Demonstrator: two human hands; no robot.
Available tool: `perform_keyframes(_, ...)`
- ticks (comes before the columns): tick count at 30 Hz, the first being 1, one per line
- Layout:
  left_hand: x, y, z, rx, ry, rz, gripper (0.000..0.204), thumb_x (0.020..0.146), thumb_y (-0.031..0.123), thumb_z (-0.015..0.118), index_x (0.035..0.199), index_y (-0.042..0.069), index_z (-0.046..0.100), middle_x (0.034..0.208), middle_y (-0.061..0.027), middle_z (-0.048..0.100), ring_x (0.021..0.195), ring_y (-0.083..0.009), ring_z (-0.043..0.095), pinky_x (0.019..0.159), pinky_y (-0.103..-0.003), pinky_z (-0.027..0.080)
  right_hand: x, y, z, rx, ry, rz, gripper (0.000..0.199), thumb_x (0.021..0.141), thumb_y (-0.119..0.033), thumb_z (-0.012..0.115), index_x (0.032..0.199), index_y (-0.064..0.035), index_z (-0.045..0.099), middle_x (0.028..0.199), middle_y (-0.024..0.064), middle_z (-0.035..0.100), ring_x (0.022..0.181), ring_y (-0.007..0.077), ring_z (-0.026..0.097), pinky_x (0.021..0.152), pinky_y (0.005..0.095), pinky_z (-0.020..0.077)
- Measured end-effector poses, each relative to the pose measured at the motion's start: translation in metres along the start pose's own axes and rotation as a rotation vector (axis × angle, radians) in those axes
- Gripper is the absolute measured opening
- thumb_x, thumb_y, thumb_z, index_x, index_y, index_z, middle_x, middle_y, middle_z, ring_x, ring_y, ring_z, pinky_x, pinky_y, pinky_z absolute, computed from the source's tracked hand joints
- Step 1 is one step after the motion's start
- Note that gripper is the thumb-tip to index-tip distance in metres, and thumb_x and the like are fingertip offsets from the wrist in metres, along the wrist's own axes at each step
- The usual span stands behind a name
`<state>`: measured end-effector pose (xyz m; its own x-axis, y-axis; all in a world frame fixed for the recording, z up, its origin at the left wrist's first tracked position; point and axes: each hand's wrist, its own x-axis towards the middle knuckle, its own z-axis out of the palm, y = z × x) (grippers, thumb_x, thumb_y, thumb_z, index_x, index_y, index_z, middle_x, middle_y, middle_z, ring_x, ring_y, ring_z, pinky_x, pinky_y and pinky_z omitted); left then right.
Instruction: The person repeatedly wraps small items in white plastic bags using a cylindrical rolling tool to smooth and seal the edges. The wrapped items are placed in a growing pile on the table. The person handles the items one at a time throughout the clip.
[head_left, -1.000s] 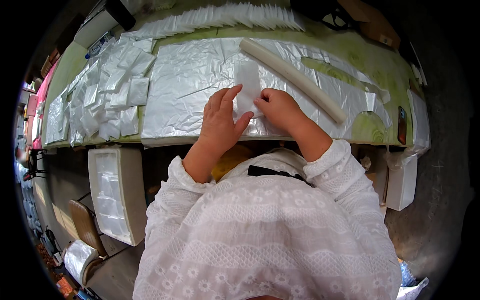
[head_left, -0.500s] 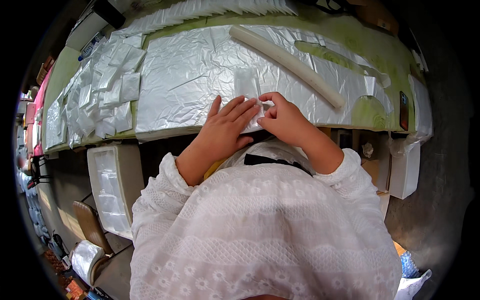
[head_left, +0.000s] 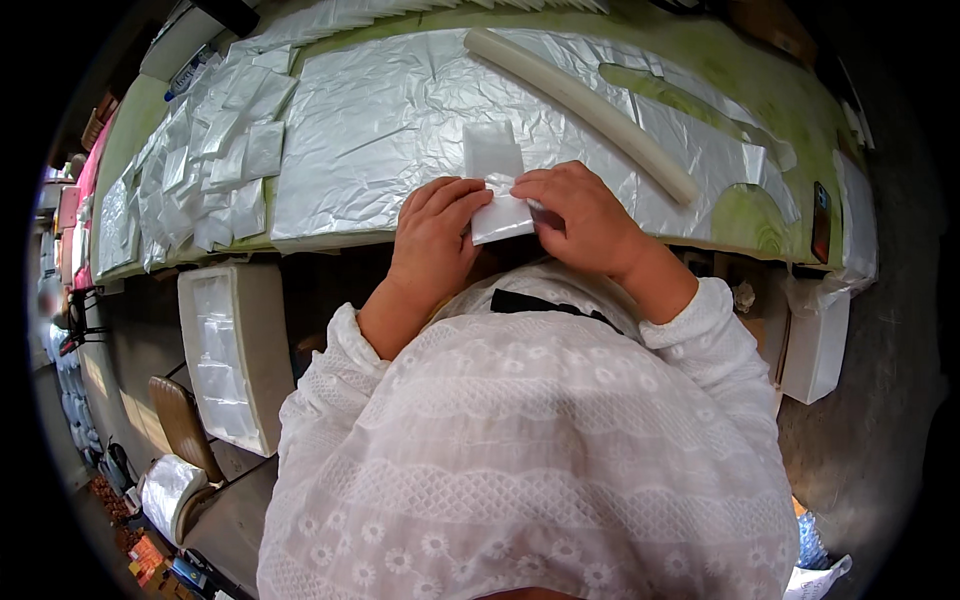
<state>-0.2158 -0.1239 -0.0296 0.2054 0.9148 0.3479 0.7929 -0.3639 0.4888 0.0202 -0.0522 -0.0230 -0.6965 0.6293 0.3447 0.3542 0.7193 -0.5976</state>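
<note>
Between my two hands, at the table's near edge, is a folded clear plastic sheet [head_left: 503, 220], its lower end hanging toward me. My left hand [head_left: 432, 232] has its fingers curled on the left side of it. My right hand [head_left: 585, 215] pinches its right side between thumb and fingers. The upper part of the plastic, a flat translucent rectangle [head_left: 491, 147], lies on the silvery plastic film [head_left: 375, 130] that covers the table just beyond my fingertips. What my fingertips press on is partly hidden.
A heap of folded plastic packets [head_left: 225, 150] lies at the left. A long whitish tube [head_left: 590, 115] slants across the film at the right. Near the right end lies a phone [head_left: 821, 222]. Below the table's left part stands a pale box [head_left: 255, 360], beside a brown chair [head_left: 185, 425].
My left hand has gone from lying flat with fingers spread to curling round the plastic. The plastic's near end is now lifted and hangs between both hands.
</note>
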Motion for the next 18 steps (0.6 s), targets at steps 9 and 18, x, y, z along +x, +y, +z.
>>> perform_keyframes(9,0.003,0.0,0.0,0.117,0.023,-0.093,0.045,0.07,0.005,0.081,0.113,0.017,0.075,0.115,0.0001,0.07,0.107,-0.0264,0.064,0.097,-0.041,0.046,0.017,0.007,0.016,-0.177,0.079,0.068,0.027,0.079,-0.014,0.073,0.105,-0.0106,0.07,0.115,0.0084,0.067,0.105,0.0319,0.06,0.092,0.0434,0.0489)
perform_keyframes(18,0.0,-0.011,0.003,0.119,0.098,-0.094,0.041,0.069,0.005,0.081,0.108,0.018,0.077,0.109,-0.0025,0.071,0.103,-0.0273,0.065,0.09,-0.041,0.05,0.016,0.0,0.021,-0.162,0.157,0.058,0.02,0.077,-0.008,0.073,0.097,-0.0101,0.071,0.107,0.0072,0.067,0.099,0.0311,0.061,0.089,0.0441,0.0495)
